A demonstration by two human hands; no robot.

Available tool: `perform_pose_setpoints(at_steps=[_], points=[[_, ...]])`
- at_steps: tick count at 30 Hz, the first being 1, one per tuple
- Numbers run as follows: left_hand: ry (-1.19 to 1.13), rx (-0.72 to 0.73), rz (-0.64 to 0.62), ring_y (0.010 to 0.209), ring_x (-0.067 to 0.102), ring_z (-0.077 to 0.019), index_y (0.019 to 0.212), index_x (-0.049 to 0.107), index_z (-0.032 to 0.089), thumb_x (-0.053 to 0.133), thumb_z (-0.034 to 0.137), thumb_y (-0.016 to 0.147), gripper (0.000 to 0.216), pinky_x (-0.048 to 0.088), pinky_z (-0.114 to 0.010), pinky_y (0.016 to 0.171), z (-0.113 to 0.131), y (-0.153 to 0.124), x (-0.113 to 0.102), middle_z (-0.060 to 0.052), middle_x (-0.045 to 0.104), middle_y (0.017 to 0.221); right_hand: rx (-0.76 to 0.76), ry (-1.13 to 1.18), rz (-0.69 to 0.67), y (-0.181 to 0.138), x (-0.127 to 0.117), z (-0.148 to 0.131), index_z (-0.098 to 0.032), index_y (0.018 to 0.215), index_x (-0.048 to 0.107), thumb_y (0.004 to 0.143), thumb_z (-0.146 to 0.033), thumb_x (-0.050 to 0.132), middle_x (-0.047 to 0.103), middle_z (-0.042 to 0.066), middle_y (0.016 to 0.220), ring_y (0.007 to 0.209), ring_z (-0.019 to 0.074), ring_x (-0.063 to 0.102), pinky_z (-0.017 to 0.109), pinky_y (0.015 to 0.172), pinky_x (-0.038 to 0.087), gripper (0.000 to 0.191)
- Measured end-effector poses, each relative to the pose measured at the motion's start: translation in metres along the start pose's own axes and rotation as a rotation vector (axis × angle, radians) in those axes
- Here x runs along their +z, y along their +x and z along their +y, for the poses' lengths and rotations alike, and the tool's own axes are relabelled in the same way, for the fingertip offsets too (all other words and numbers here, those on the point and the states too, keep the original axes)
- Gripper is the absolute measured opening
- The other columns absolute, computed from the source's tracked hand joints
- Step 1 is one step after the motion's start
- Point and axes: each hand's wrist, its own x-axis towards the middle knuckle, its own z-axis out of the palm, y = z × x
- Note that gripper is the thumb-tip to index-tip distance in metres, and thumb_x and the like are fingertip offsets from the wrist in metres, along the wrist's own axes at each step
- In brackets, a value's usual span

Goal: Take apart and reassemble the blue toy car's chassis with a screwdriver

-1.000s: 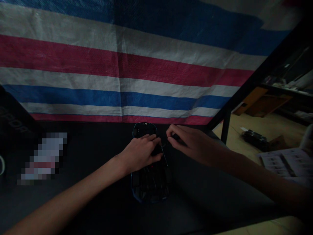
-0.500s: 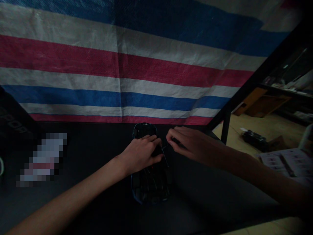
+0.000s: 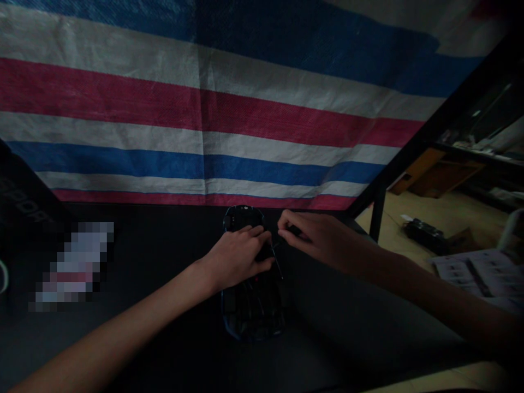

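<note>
- You're working on a black tabletop [image 3: 164,311]; its near part is sinking into deep shadow.
- Dark car-shaped object [image 3: 254,314], blue along its edge, is lying lengthwise in front of you, mid-table; far end is sitting close to the back edge. A small red spot is showing near its middle.
- Your left hand [image 3: 241,254] is lying across the car's middle, back up, fingers bending over, thumb standing apart from the index finger. Can't tell if it's gripping.
- Thin strip [image 3: 279,263] is slanting along the car's right side, just beside your left thumb.
- Your right hand [image 3: 309,232] is hovering just right of the car, thumb and index curling toward each other. Too dark to tell if they're pinching anything.
- Pixelated item [image 3: 77,262] is lying well left of the car.
- Dark lettered thing [image 3: 24,199] is standing beyond it.
- Striped sheet [image 3: 204,114] is hanging behind the table.
- Off right, printed sheets [image 3: 475,273] are showing past your forearm; a black object [image 3: 426,233] is lying on the floor [image 3: 395,234] beyond.
</note>
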Motion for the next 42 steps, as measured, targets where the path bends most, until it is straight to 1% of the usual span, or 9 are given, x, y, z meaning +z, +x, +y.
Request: perform_pose_setpoints(at_steps=[4,8,13,17,22,28,35,39,42], points=[[-0.003,-0.008,-0.019,0.118,0.067,-0.0324,0.129,0.063,0.016,0.058,0.041,0.103,0.037,0.06,-0.046,0.09,0.0014,-0.0002,-0.0028,-0.011,0.067,0.128,-0.061,0.021,-0.013,0.0003,-0.0017,-0.0023,-0.022,0.106,0.051,0.103,-0.023,0.047,0.064,0.005,0.1,0.091,0.0198,0.063,0.034,0.079,0.046,0.006],[-0.007,-0.008,-0.018,0.116,0.068,-0.0317,0.126,0.064,0.015,0.058,0.042,0.103,0.036,0.06,-0.045,0.09,0.0012,-0.0004,-0.0033,-0.011,0.067,0.127,-0.1,0.03,-0.02,-0.0013,-0.003,-0.0039,-0.022,0.104,0.05,0.096,-0.016,0.053,0.061,0.005,0.102,0.093,0.0197,0.06,0.034,0.083,0.045,0.01],[-0.016,-0.003,-0.003,0.115,0.068,-0.0312,0.127,0.064,0.016,0.058,0.042,0.102,0.036,0.059,-0.044,0.09,-0.0003,0.0002,-0.0013,-0.01,0.067,0.126,-0.122,0.042,-0.027,-0.0034,-0.0041,-0.0033,-0.021,0.102,0.05,0.093,-0.012,0.053,0.057,0.004,0.1,0.093,0.0189,0.057,0.034,0.083,0.043,0.013],[-0.022,-0.009,-0.008,0.115,0.068,-0.031,0.127,0.064,0.016,0.058,0.041,0.102,0.035,0.059,-0.043,0.088,0.0,0.0004,-0.0015,-0.01,0.067,0.125,-0.117,0.056,-0.03,-0.0041,-0.0041,-0.0008,-0.022,0.102,0.05,0.094,-0.013,0.054,0.057,0.004,0.102,0.093,0.0187,0.056,0.034,0.084,0.042,0.013],[-0.012,-0.001,-0.005,0.113,0.068,-0.0305,0.126,0.065,0.017,0.058,0.041,0.102,0.035,0.059,-0.041,0.085,0.0006,0.0,-0.0022,-0.01,0.067,0.124,-0.123,0.044,0.002,-0.0043,-0.0051,-0.0002,-0.022,0.103,0.049,0.093,-0.014,0.054,0.057,0.004,0.101,0.092,0.0192,0.056,0.034,0.084,0.043,0.014],[-0.015,-0.005,-0.009,0.113,0.068,-0.0297,0.125,0.065,0.017,0.057,0.04,0.102,0.034,0.059,-0.04,0.085,0.0007,-0.0003,-0.0022,-0.011,0.067,0.124,-0.102,0.07,-0.032,-0.0045,-0.0042,0.0015,-0.023,0.102,0.049,0.093,-0.015,0.055,0.059,0.004,0.1,0.091,0.0198,0.058,0.034,0.082,0.044,0.013],[-0.013,0.001,-0.004,0.111,0.068,-0.0298,0.125,0.065,0.017,0.057,0.041,0.102,0.034,0.058,-0.04,0.084,0.0005,-0.0004,-0.0021,-0.011,0.067,0.123,-0.103,0.057,-0.003,-0.0055,-0.0027,0.005,-0.023,0.102,0.049,0.094,-0.018,0.054,0.059,0.005,0.101,0.091,0.0197,0.058,0.035,0.083,0.045,0.011],[-0.014,0.001,0.003,0.111,0.068,-0.0298,0.126,0.065,0.017,0.057,0.04,0.102,0.034,0.058,-0.04,0.084,0.0001,-0.0003,-0.0013,-0.011,0.067,0.122,-0.103,0.068,-0.009,-0.0055,-0.002,0.0034,-0.023,0.104,0.049,0.092,-0.016,0.055,0.061,0.006,0.103,0.094,0.0202,0.06,0.035,0.085,0.046,0.015],[-0.015,0.002,-0.002,0.114,0.068,-0.0297,0.127,0.065,0.017,0.057,0.041,0.102,0.035,0.058,-0.04,0.086,0.0001,-0.0003,-0.0017,-0.011,0.067,0.124,-0.068,0.034,0.022,-0.0039,-0.0028,0.0,-0.022,0.108,0.051,0.091,-0.015,0.056,0.065,0.007,0.108,0.097,0.0215,0.062,0.035,0.086,0.047,0.019]])
